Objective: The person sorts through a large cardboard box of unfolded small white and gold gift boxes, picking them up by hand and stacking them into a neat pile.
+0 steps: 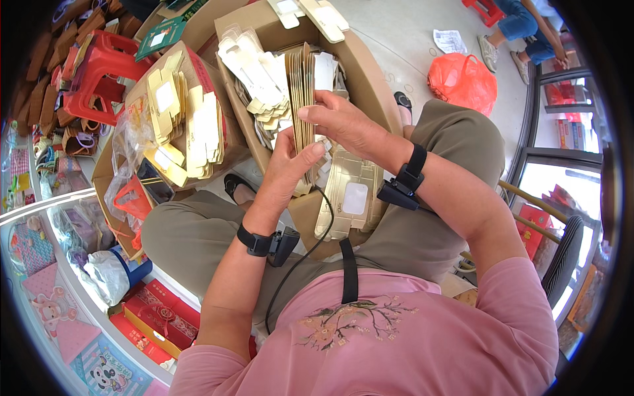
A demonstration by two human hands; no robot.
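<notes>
Both my hands grip one upright stack of flat, gold-brown carton blanks [301,86], seen mostly edge-on. My left hand [289,165] closes round its lower part, thumb against the near side. My right hand [343,125] holds it higher up from the right, fingers wrapped over the edges. The stack stands above a big open cardboard box [378,72] filled with loose white and cream carton blanks [254,72]. Between my knees, close below my hands, lie more gold carton blanks [350,204] with a white window panel.
On the left, another cardboard box [221,109] carries piles of gold blanks [203,132]. A red plastic stool [109,66] stands beyond it. A red plastic bag [462,82] sits on the floor at right, near another person's legs [512,30]. A black cable [297,261] runs across my lap.
</notes>
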